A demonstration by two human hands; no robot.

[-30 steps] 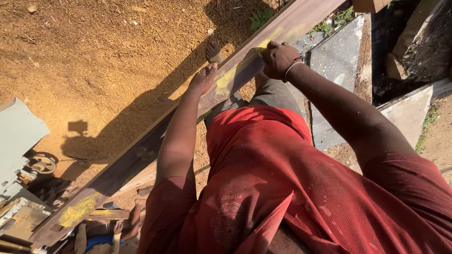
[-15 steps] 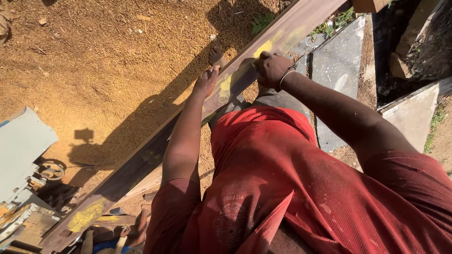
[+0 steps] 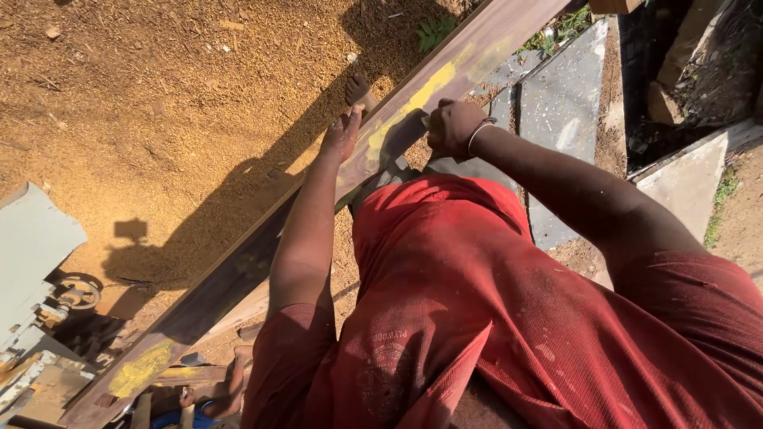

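Note:
A long dark wooden plank (image 3: 238,274) runs diagonally from lower left to upper right in front of my red shirt. It carries yellow smears near its lower end (image 3: 139,369) and just above my hands (image 3: 413,99). My left hand (image 3: 342,133) rests flat against the plank's left edge, fingers stretched out. My right hand (image 3: 453,127) is closed in a fist and pressed onto the plank's face beside the yellow streak. Only a pale tip of the small object (image 3: 425,121) it grips shows. A thin bracelet circles that wrist.
Sawdust covers the ground (image 3: 159,119) on the left. A grey machine (image 3: 36,238) with a small wheel (image 3: 71,294) stands at lower left. Grey concrete slabs (image 3: 564,103) lie on the right. A bare foot (image 3: 358,87) shows beyond the plank. Another person's limb (image 3: 230,389) is at the bottom edge.
My right fist has slid down the plank toward my body, uncovering more yellow streak above it. My left hand has stayed on the plank's edge.

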